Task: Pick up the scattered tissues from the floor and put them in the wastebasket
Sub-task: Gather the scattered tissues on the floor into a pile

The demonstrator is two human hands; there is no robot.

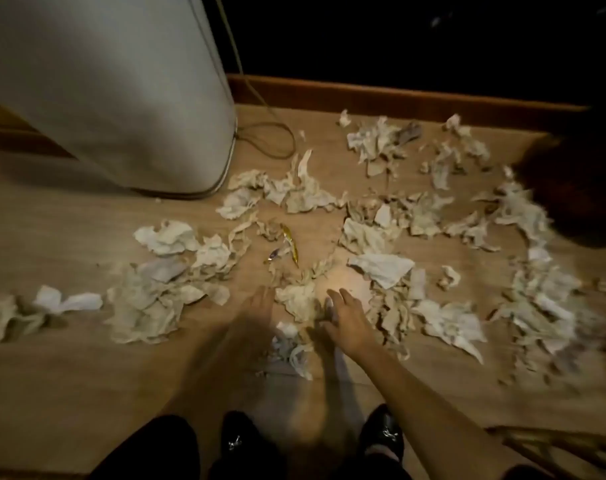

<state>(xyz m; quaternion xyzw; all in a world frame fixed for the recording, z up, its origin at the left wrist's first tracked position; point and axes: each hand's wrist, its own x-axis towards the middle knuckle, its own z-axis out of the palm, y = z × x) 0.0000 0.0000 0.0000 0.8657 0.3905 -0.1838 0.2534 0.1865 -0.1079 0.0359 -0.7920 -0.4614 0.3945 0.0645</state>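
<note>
Several crumpled white tissues [381,268] lie scattered across the wooden floor [69,368], from the far left to the far right. One crumpled tissue [300,301] sits between my two hands. My left hand [256,313] is blurred, fingers stretched toward that tissue's left edge. My right hand [346,320] reaches from the right, fingers spread, resting on the same tissue's right side. Neither hand clearly holds anything. A dark rounded object [578,188] at the right edge may be the wastebasket; I cannot tell.
A tall white appliance [121,91] stands at the back left with a cable [270,140] looping behind it. A yellow wrapper [290,242] lies among the tissues. My black shoes [381,431] are at the bottom. A wooden baseboard [398,98] runs along the back.
</note>
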